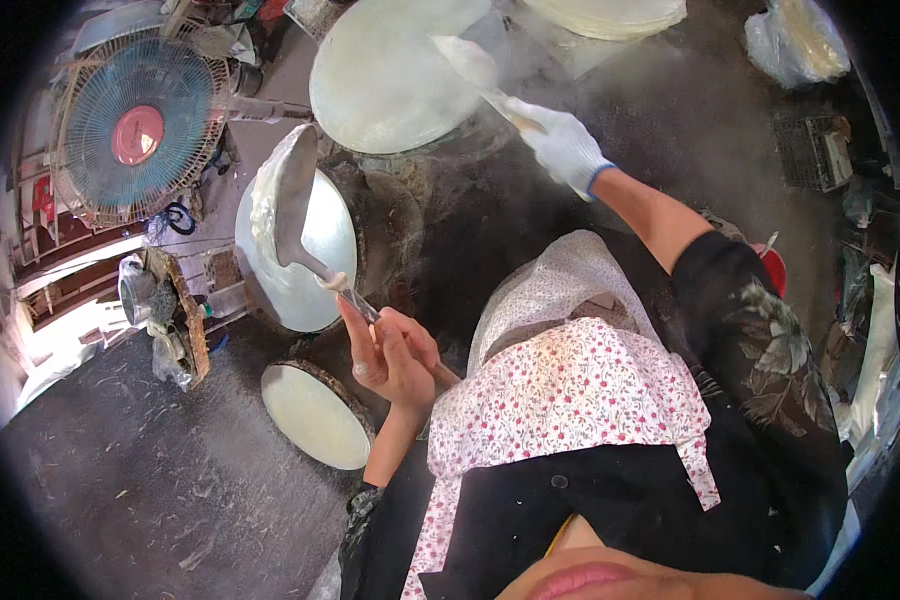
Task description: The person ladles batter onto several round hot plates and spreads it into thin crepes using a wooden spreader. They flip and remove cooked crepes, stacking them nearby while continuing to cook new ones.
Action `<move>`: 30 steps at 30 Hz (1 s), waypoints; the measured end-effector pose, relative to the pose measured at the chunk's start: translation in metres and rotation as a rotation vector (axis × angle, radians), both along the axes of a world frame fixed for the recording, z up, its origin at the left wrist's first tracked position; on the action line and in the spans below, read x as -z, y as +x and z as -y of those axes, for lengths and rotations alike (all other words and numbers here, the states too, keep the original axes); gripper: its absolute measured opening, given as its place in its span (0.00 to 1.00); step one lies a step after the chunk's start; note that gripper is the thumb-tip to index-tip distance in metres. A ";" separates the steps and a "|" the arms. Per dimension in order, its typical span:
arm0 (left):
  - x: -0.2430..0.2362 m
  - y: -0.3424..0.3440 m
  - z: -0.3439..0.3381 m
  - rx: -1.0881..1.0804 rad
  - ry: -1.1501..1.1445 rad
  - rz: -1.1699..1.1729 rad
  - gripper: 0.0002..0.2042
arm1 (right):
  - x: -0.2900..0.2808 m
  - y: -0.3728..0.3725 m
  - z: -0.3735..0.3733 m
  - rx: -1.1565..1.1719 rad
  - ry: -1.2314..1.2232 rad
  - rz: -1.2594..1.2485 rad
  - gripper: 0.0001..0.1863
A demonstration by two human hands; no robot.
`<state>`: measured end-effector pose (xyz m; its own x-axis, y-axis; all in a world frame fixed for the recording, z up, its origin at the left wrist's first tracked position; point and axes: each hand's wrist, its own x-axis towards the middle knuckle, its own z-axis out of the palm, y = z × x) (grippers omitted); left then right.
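Note:
My left hand [395, 350] grips the handle of a large metal ladle [300, 200], whose side is coated with white batter [266, 205]. The ladle is over a round vessel with a pale, shiny interior [320, 285]. My right hand [560, 150], in a white glove, grips a pale long-handled scraper [465, 60] over a large pale round griddle [380, 85], with steam around it. Below the vessel lies a smaller round pan with a pale surface [315, 420]. The cloth of my flowered apron [570, 390] bulges below both hands.
At left stand a fan [138, 135] with a wire guard and a wooden board [195, 340] with containers. At top right are a stack of pale round sheets [610, 15] and a plastic bag [795, 40]. A dark crate [815, 150] and red bucket [775, 270] sit at right.

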<state>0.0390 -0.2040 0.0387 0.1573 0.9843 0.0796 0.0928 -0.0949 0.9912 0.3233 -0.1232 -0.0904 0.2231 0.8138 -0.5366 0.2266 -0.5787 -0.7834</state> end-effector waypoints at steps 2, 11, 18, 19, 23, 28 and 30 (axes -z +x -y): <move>-0.002 0.014 0.002 -0.041 -0.037 -0.019 0.27 | -0.001 0.007 0.000 -0.026 -0.198 -0.163 0.27; -0.009 0.058 0.008 -0.068 0.029 0.018 0.27 | -0.009 0.054 -0.020 -0.055 -0.084 -0.022 0.24; -0.009 0.087 0.006 -0.190 -0.108 0.071 0.31 | -0.005 0.053 0.007 -0.687 -0.186 0.120 0.26; -0.007 0.090 0.005 -0.215 -0.113 0.064 0.31 | 0.015 0.064 0.006 -0.425 0.234 0.182 0.26; -0.002 0.103 -0.004 -0.219 -0.127 0.050 0.31 | 0.064 0.112 -0.072 -0.213 0.415 0.329 0.22; 0.002 0.112 -0.015 -0.139 -0.153 0.110 0.30 | 0.050 0.100 -0.055 -0.336 0.362 0.244 0.23; 0.003 0.111 -0.020 -0.114 -0.159 0.095 0.30 | 0.042 0.098 -0.024 -0.279 0.318 0.277 0.27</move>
<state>0.1498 -0.1839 0.0359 0.0433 0.9967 -0.0691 -0.0007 0.0692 0.9976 0.4208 -0.0992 -0.1329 0.0730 0.9762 -0.2041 0.5628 -0.2093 -0.7997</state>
